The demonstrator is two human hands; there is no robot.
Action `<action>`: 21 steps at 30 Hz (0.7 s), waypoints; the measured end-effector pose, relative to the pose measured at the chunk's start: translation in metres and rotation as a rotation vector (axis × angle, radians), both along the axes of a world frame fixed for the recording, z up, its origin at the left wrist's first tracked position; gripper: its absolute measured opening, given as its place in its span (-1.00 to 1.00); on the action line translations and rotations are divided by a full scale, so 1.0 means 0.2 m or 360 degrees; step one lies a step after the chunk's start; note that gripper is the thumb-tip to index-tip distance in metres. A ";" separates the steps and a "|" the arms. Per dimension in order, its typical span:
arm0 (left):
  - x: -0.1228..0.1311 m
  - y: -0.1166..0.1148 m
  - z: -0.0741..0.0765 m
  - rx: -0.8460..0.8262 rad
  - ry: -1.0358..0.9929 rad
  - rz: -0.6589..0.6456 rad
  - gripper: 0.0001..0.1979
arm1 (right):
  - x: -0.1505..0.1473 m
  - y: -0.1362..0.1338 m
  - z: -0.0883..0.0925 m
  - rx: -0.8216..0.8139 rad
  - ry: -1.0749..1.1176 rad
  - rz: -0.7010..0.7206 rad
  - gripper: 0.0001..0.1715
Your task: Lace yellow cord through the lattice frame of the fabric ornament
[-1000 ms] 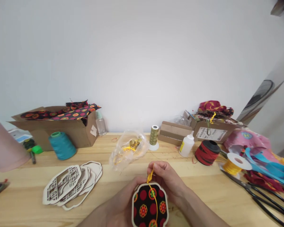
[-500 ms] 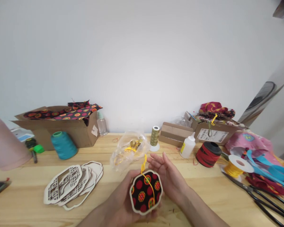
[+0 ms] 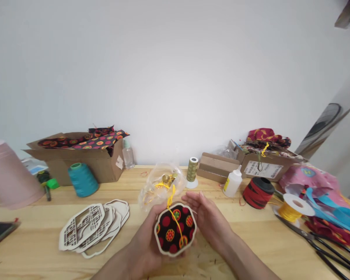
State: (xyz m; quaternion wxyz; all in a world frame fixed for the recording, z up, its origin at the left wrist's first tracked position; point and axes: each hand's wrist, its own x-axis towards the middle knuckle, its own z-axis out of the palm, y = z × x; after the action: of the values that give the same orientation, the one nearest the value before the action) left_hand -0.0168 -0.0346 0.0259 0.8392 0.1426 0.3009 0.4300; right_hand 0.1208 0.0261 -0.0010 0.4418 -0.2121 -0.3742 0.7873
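A scalloped pendant (image 3: 170,235) of black fabric with red and orange motifs, edged by a pale frame, rests tilted in my left hand (image 3: 147,243). The thumb lies at its left edge, and the other fingers are mostly hidden behind it. Yellow cord (image 3: 171,196) is tied at its top, with one strand hanging across the fabric. My right hand (image 3: 211,217) is held open beside the pendant's right edge, fingers extended; whether it touches the edge I cannot tell. Just beyond lies a clear plastic bag (image 3: 151,190) with yellow cord and brass-coloured pieces.
Several pale cut-out frames (image 3: 89,227) lie stacked at left, near a teal thread cone (image 3: 83,181) and a cardboard box (image 3: 84,167) of fabric. Rightward are a glue bottle (image 3: 232,182), red thread spool (image 3: 258,192), yellow cord spool (image 3: 290,214) and black-handled scissors (image 3: 323,245).
The pendant and my left hand have shifted slightly left and up in view. My right hand stays open beside it. The whole scene has slid slightly right as the camera turned.
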 end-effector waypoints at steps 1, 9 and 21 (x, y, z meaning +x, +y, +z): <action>0.01 -0.01 0.01 -0.0080 -0.0027 -0.0171 -0.59 | 0.00 -0.01 0.01 0.0077 -0.0031 0.0019 -0.68; 0.09 -0.03 -0.02 -0.0449 0.0255 -0.0423 -0.58 | 0.03 -0.04 0.07 0.0401 -0.0472 -0.0038 -0.87; 0.11 -0.03 -0.03 -0.0506 0.0405 -0.0421 -0.55 | 0.02 -0.06 0.11 0.0420 -0.0591 -0.0184 -0.89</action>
State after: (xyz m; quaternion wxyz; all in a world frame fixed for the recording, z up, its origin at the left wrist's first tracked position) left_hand 0.0052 -0.0397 0.0195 0.8554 0.1000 0.4468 0.2421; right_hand 0.1255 0.0149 0.0217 0.4337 -0.3148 -0.5358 0.6524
